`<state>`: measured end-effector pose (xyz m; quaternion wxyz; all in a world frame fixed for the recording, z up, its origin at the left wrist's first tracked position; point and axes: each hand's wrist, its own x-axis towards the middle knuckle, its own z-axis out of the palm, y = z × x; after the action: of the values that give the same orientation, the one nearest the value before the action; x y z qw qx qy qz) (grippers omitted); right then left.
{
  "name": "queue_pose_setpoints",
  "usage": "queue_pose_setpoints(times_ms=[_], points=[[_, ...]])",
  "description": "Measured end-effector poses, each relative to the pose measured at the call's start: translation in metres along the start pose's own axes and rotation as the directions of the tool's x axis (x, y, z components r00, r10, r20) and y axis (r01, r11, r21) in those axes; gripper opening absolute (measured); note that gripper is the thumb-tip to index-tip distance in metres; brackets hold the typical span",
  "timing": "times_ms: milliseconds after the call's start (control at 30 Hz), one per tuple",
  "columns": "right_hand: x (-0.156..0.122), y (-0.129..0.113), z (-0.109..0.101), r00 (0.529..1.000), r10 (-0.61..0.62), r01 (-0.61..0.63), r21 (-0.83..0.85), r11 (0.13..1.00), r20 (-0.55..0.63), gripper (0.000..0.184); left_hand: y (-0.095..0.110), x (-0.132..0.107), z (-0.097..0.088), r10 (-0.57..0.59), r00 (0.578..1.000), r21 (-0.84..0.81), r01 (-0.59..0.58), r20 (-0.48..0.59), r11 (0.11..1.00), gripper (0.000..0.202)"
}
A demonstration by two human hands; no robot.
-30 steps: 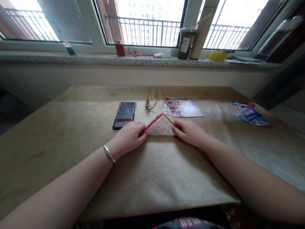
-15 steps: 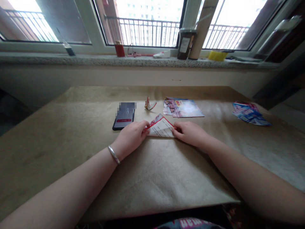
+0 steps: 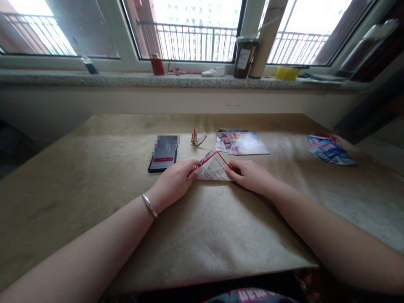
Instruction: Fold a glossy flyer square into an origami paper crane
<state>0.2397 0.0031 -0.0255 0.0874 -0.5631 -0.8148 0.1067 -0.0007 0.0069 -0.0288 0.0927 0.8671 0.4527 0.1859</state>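
Note:
Between my hands is a folded sheet of printed paper (image 3: 213, 169), whitish with red edges, its top coming to a triangular peak. My left hand (image 3: 178, 176) pinches its left corner, and a silver bangle circles that wrist. At the right corner, my right hand (image 3: 248, 173) grips the paper with thumb and fingers. Just behind the paper stands a small folded paper piece (image 3: 198, 138) in red and white. A dark phone (image 3: 163, 155) lies beyond my left hand, its screen partly blurred out.
Glossy leaflets (image 3: 249, 143) lie fanned behind my right hand. More blue and pink leaflets (image 3: 331, 150) rest at the table's right side. The table (image 3: 78, 181) has a brown covering. On the windowsill stand a red container (image 3: 157, 65), a dark jar (image 3: 244, 59) and a yellow item (image 3: 287, 73).
Both hands keep hold of the paper in nearly the same place. The paper's peak has risen slightly, and my left fingers have shifted a little along its edge.

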Motion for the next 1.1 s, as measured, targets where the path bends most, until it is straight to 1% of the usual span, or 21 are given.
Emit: queue_pose_setpoints(times_ms=[133,300,400,500,567,633,733,800,867,933,967,1033,1100], points=[[0.001,0.0,0.0,1.0,0.004,-0.004,-0.001,1.0,0.029,0.029,-0.001,0.001,0.001,-0.043,0.999,-0.043,0.044,0.032,0.998,0.026],[0.001,-0.001,-0.002,0.999,-0.004,0.007,-0.047,0.999,0.054,0.028,-0.003,0.001,0.003,-0.032,0.998,-0.042,0.035,0.054,0.998,0.024],[0.001,-0.002,-0.004,0.998,0.04,-0.036,-0.082,0.996,0.046,0.029,-0.003,0.001,0.003,-0.049,0.996,-0.067,0.054,0.073,0.996,0.024],[0.0,-0.004,-0.005,0.996,0.073,-0.067,-0.123,0.99,0.045,0.029,-0.003,0.001,0.001,-0.038,0.994,-0.058,0.044,0.101,0.997,0.024],[-0.001,-0.007,-0.005,0.995,0.085,-0.076,-0.166,0.983,0.049,0.029,-0.001,0.001,0.0,-0.032,0.993,-0.041,0.037,0.113,0.998,0.024],[-0.001,-0.009,-0.006,0.995,0.095,-0.086,-0.24,0.967,0.026,0.032,0.001,0.0,-0.001,-0.026,0.993,-0.014,0.028,0.116,1.0,0.025],[0.0,-0.011,-0.005,0.996,0.086,-0.085,-0.33,0.94,-0.012,0.037,0.006,-0.002,-0.001,0.01,0.998,0.051,-0.013,0.07,0.999,0.026],[0.0,-0.011,-0.005,0.996,0.078,-0.084,-0.341,0.936,-0.032,0.037,0.008,-0.002,0.0,0.054,0.998,0.117,-0.058,0.032,0.991,0.026],[-0.001,-0.01,-0.003,0.995,0.062,-0.086,-0.318,0.944,-0.083,0.032,0.008,-0.003,0.001,0.099,0.995,0.187,-0.1,0.017,0.977,0.026],[-0.001,-0.009,-0.002,0.988,-0.001,-0.04,-0.266,0.963,-0.152,0.024,0.009,-0.002,0.002,0.144,0.989,0.232,-0.144,0.02,0.962,0.026],[-0.002,-0.009,-0.001,0.982,-0.061,0.016,-0.239,0.971,-0.181,0.022,0.009,-0.001,0.002,0.164,0.986,0.243,-0.164,0.021,0.956,0.025],[-0.002,-0.01,0.001,0.955,-0.219,0.178,-0.203,0.963,-0.202,0.021,0.009,-0.001,0.002,0.203,0.979,0.255,-0.203,0.026,0.945,0.025],[-0.002,-0.011,0.002,0.915,-0.362,0.332,-0.18,0.926,-0.175,0.02,0.009,0.0,0.003,0.225,0.974,0.253,-0.227,0.034,0.94,0.023]])
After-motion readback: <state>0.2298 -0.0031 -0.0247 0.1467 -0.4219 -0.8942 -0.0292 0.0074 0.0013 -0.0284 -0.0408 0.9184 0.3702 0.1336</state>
